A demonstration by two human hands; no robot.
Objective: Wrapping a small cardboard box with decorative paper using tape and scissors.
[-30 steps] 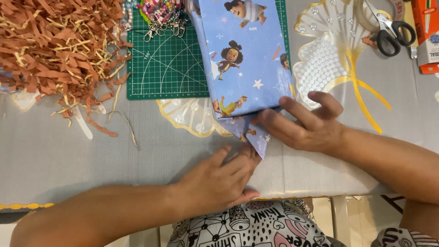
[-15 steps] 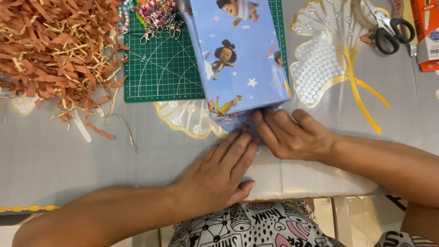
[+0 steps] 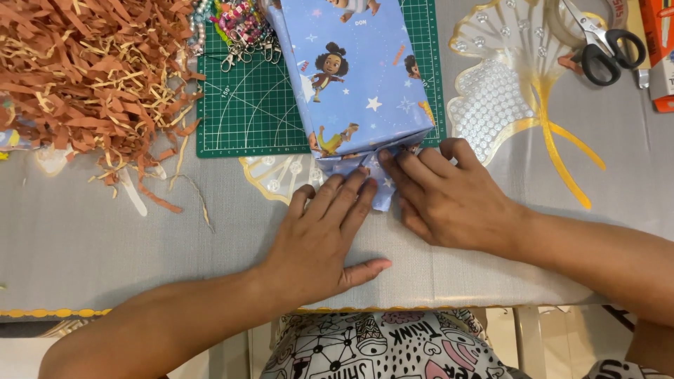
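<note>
Hands meet at the near end of a blue wrapped box [image 3: 361, 77]. The left hand [image 3: 326, 235] lies flat, fingers spread, pressing the paper flap [image 3: 382, 193] onto the surface [image 3: 105, 245]. The right hand [image 3: 453, 200] curls over the flap's edge. Scissors [image 3: 604, 45] lie beyond the right hand.

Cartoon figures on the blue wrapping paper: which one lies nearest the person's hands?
The yellow-and-green figure at the parcel's near edge, just above the left hand; the dark-haired figure sits farther up.
</note>
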